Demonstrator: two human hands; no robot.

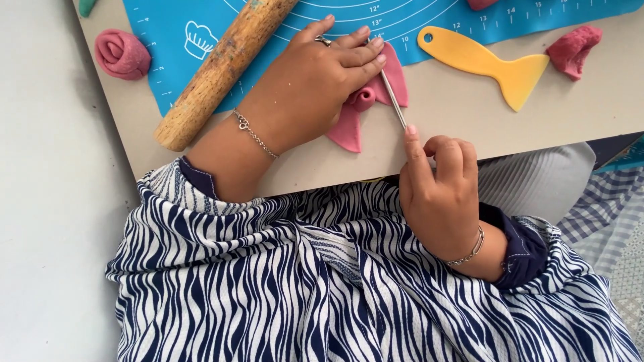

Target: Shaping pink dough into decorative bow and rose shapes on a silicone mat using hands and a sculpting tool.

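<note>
Striped sleeves, right hand gripping thin metal tool, left hand flat, prob. pressing pink dough, beige tabletop.

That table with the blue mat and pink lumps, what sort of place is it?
Probably a home baking or craft table: a blue measuring mat, a wooden rolling pin, a yellow scraper and pink dough being shaped by hand.
</note>
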